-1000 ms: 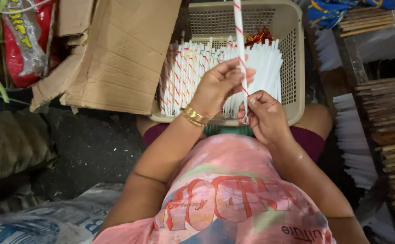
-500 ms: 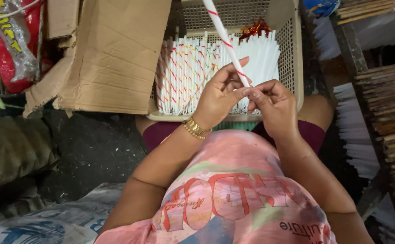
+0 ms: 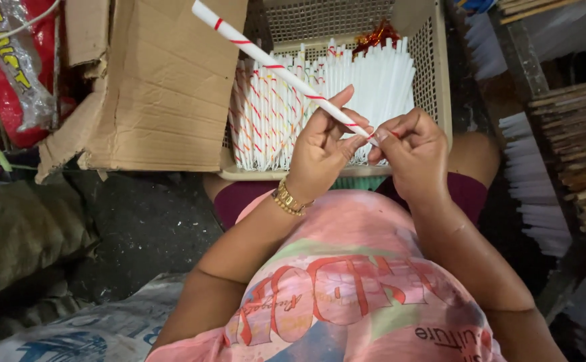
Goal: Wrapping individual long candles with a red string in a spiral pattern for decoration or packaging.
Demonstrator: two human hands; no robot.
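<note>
My left hand [image 3: 323, 151] and my right hand [image 3: 413, 151] meet in front of my chest, both pinching the near end of a long white tube with a thin red spiral stripe [image 3: 266, 62]. The tube slants up and to the left, away from me, over a beige plastic basket [image 3: 440, 80]. Inside the basket lie several white tubes [image 3: 373, 80], those on the left striped red [image 3: 259, 121]. A gold bracelet [image 3: 289, 200] circles my left wrist.
A torn cardboard box [image 3: 152, 87] lies left of the basket. A red plastic bag [image 3: 21, 74] is at the far left. Stacks of thin sticks [image 3: 574, 141] and white tubes [image 3: 531, 188] fill the right side. A printed sack [image 3: 92, 328] covers the floor.
The striped tube has tilted from nearly upright to a slant toward the upper left. Both hands stayed on its lower end, fingers working at the tip.
</note>
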